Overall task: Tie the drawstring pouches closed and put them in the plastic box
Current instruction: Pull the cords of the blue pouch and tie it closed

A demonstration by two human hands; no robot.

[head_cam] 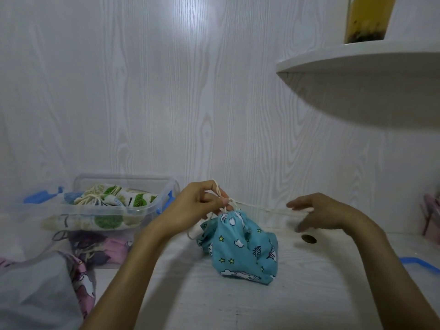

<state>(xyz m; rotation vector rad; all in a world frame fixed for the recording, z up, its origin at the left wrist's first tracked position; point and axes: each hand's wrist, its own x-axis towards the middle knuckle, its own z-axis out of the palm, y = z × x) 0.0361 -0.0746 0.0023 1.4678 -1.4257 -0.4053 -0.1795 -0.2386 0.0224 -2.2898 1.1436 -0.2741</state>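
Observation:
A teal pouch (pixel 240 246) printed with unicorns, stars and clouds sits in the middle of the white table, its mouth gathered. My left hand (pixel 202 201) pinches the cream drawstring (pixel 259 207) at the pouch's neck. The cord runs taut to the right, where my right hand (pixel 316 213) holds its far end, blurred by motion. At the left stands the clear plastic box (pixel 112 211) with blue latches. Inside it lies a white pouch with green leaf prints (pixel 123 197), its cords tied.
A pink and dark patterned pouch (pixel 100 248) lies in front of the box, with grey cloth (pixel 35 289) at the lower left. A small dark round object (pixel 308 238) sits on the table right of the teal pouch. A white shelf (pixel 357 75) overhangs at upper right.

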